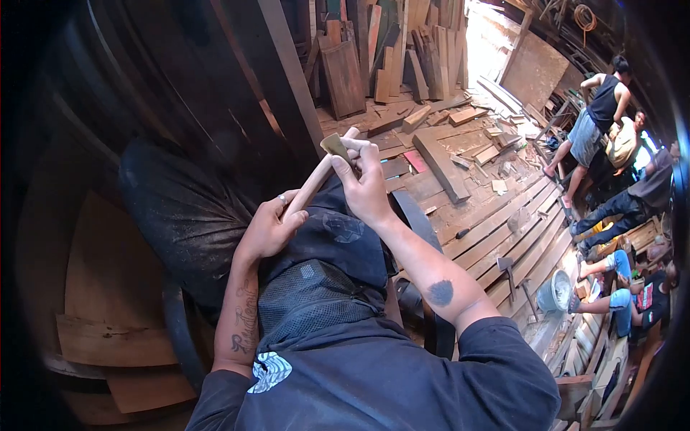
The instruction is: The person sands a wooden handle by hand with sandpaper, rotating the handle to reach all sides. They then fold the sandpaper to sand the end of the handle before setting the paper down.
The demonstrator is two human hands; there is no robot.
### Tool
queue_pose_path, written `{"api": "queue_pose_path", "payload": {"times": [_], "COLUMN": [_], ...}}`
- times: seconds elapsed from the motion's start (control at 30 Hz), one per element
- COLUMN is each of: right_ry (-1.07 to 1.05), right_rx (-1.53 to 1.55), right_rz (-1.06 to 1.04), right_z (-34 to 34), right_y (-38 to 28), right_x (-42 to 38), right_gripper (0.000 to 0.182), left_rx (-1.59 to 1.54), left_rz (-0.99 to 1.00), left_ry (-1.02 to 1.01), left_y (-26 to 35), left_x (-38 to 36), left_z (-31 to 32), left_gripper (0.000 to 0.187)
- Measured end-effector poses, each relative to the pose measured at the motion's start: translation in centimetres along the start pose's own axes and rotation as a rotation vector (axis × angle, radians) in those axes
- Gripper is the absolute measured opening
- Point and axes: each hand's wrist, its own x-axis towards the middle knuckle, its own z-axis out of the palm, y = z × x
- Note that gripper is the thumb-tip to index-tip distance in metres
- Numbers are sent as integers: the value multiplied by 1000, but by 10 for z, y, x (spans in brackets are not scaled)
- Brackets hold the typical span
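We grip the wooden stick (310,185) low down, our left hand (267,230) closed round it above our lap. Our right hand (366,183) pinches a scrap of sandpaper (335,146) against the stick's upper end. Loosen that low grip and the stick could twist, letting the sandpaper slip.

Around you lay a plank floor (503,230) strewn with offcuts (467,115), leaning boards (345,75), and co-workers (600,115) at right.
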Motion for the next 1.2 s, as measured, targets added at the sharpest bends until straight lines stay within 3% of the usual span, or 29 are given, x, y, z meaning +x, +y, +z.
{"api": "queue_pose_path", "payload": {"times": [0.1, 0.2, 0.37, 0.63, 0.77, 1.0, 1.13, 1.2], "right_ry": [85, 154, 92, 165, 149, 62, -33, 16], "right_rx": [-80, -44, -76, 155, 372, 371, 521, 600], "right_rz": [-49, 66, 58, 156, 222, 333, 363, 403], "right_z": [-9, -19, -12, -14, -11, -14, -16, -23], "right_y": [2, 2, -3, 4, 4, -8, -10, -7], "right_x": [11, 16, 4, 8, 7, 6, 8, 13], "right_gripper": [35, 43, 47, 48, 52, 60, 58, 51], "left_rx": [3, 15, 19, 4, 4, 21, -49, -60], "left_rz": [6, 22, -3, -43, 51, 95, 84, 60], "left_ry": [-10, -24, -16, -38, 14, 77, 94, 72], "left_y": [-2, -2, 4, 10, -2, -2, 0, 2], "left_x": [0, 1, -2, -1, 2, 3, 1, 0], "left_z": [0, 1, 3, 3, 3, 7, 10, 11], "left_gripper": [54, 53, 50, 45, 43, 46, 50, 53]}}
